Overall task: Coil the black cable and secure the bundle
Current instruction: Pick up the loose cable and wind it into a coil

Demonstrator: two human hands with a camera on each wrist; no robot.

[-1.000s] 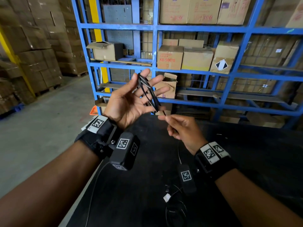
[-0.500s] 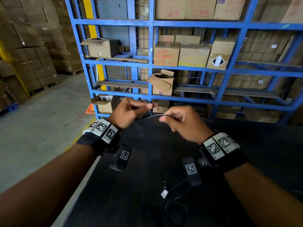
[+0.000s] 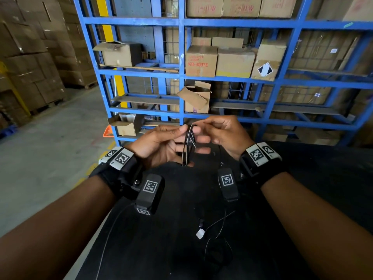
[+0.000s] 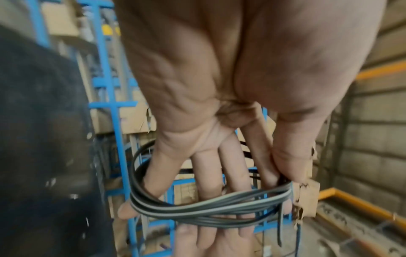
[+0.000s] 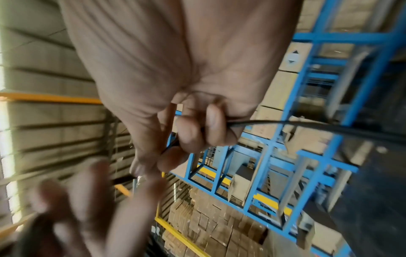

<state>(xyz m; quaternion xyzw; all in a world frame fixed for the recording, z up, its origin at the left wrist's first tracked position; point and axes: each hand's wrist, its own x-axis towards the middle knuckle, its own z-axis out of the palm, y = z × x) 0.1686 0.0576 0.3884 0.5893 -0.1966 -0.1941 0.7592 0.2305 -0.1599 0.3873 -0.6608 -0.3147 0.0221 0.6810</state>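
Here, the left hand (image 3: 161, 146) is holding the black cable (image 3: 188, 144) looped around its 4 extended fingers as a winding form, thumb pinching the coil in place, while the right hand (image 3: 224, 134) is pinching the free strand above the desk (image 3: 302, 199) to feed another turn.

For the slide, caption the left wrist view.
Left hand holds the black cable looped in several turns around its spread fingers.

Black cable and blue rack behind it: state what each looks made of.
Thin black cable: likely rubber or plastic sheath, smooth and semi-glossy, since its loops bend freely and catch pale highlights. Blue shelving rack: probably painted metal, judging by its straight square bars and even blue coat.
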